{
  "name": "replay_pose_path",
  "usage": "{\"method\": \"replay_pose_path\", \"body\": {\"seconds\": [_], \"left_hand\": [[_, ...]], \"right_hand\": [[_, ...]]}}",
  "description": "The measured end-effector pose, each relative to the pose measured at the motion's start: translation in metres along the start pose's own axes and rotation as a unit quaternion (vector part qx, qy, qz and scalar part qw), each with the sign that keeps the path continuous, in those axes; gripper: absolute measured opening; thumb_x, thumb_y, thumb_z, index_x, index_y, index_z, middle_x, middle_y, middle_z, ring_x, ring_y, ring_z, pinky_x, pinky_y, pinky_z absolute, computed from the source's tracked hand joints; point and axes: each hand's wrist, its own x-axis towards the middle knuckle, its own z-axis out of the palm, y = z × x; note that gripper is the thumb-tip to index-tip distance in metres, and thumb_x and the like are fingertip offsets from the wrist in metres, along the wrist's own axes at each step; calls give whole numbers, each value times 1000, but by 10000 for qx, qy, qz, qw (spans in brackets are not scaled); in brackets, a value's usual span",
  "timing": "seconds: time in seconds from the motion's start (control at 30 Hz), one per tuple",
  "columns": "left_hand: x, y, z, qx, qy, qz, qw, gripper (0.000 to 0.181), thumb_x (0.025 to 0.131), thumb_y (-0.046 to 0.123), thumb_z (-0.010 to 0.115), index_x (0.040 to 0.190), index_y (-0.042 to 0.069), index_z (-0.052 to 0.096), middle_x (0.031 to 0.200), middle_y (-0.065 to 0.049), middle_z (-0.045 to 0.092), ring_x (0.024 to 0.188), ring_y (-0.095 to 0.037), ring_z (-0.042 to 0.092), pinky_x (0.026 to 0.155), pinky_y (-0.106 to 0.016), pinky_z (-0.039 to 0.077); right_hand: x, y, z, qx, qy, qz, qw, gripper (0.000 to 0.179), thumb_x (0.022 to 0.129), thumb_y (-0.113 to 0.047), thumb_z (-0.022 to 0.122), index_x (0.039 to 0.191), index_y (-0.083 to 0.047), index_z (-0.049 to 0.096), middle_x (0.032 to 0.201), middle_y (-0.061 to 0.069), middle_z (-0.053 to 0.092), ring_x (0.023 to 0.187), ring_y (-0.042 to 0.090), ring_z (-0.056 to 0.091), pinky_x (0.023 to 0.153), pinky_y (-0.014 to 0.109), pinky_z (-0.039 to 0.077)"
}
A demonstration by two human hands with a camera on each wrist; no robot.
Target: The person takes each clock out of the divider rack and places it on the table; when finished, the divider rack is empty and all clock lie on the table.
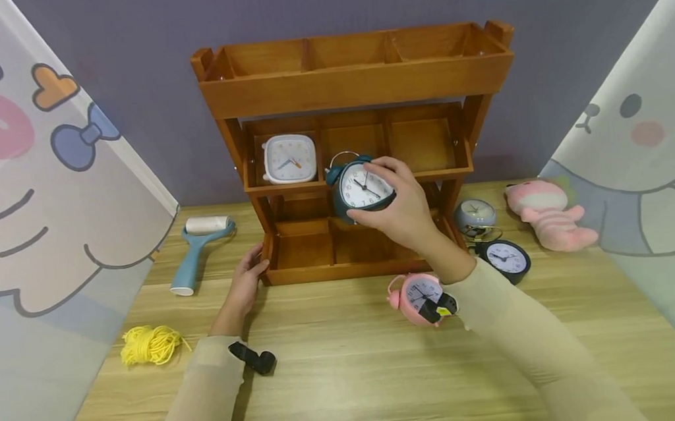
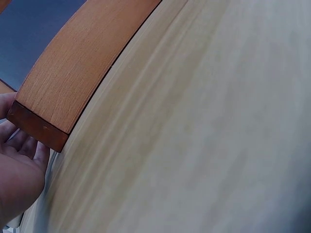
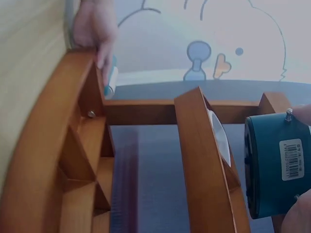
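My right hand (image 1: 399,202) holds a dark teal twin-bell alarm clock (image 1: 365,185) by its sides, thumb below and fingers above. The clock's white dial faces me, tilted, in front of the middle tier's centre compartment. In the right wrist view the teal clock (image 3: 277,165) shows its side with a barcode label. My left hand (image 1: 246,280) grips the lower left corner of the wooden shelf (image 1: 357,86); the left wrist view shows fingers around the end of its front board (image 2: 82,68). A white square alarm clock (image 1: 290,159) stands in the middle tier's left compartment.
A pink alarm clock (image 1: 418,298) lies before the shelf, partly behind my right wrist. Right of the shelf are a grey-blue clock (image 1: 475,214), a black clock (image 1: 508,260) and a pink plush toy (image 1: 549,214). On the left lie a lint roller (image 1: 198,251) and yellow cord (image 1: 150,345).
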Motion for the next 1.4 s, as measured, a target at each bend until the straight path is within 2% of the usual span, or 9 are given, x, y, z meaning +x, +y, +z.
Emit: {"method": "replay_pose_path", "body": {"seconds": [0.17,0.47,0.87,1.03,1.13,1.3,1.4], "left_hand": [[0,1,1,16,11,22,10000,53,101,-2,43,151,-6,23,153,-23,26,137,-34,27,110,-39,29],[1,1,0,76,-1,50,10000,53,101,-1,43,151,-7,23,153,-24,26,136,-35,28,110,-39,29],[-1,2,2,51,-38,35,10000,54,102,-3,42,151,-7,21,155,-22,24,137,-32,27,111,-38,28],[0,0,1,12,-54,114,9999,53,101,-3,42,151,-8,22,154,-23,24,137,-32,27,112,-40,26],[0,-1,1,49,-47,125,9999,53,101,-4,42,151,-8,22,154,-23,25,137,-32,27,111,-40,26],[-1,-1,1,75,-19,99,9999,54,101,-3,43,151,-7,22,152,-24,26,137,-33,27,111,-40,27],[-1,-2,1,39,-10,103,9999,54,101,-3,43,151,-7,23,152,-23,27,137,-32,27,111,-40,27]], "right_hand": [[-23,6,-5,-30,-482,-14,9988,72,66,-20,92,130,-5,62,136,7,46,120,27,46,93,48,45],[-58,24,-3,52,-1116,269,9934,71,65,-21,91,129,-7,64,136,3,47,114,27,50,88,47,46],[-88,44,10,-43,-1688,407,9848,70,64,-26,91,127,-9,66,134,0,49,113,24,51,88,45,45],[-97,51,17,-108,-1903,284,9813,70,65,-29,91,127,-9,66,133,2,50,113,26,51,90,46,45],[-101,53,21,-65,-2130,378,9763,70,65,-29,91,127,-10,65,133,0,50,112,26,51,89,45,45],[-106,56,27,-77,-2638,683,9621,71,67,-31,91,130,-13,64,135,-5,47,113,23,49,86,41,45],[-106,61,32,-172,-2852,632,9562,70,68,-34,90,130,-13,64,135,-3,47,113,22,49,88,40,45]]}}
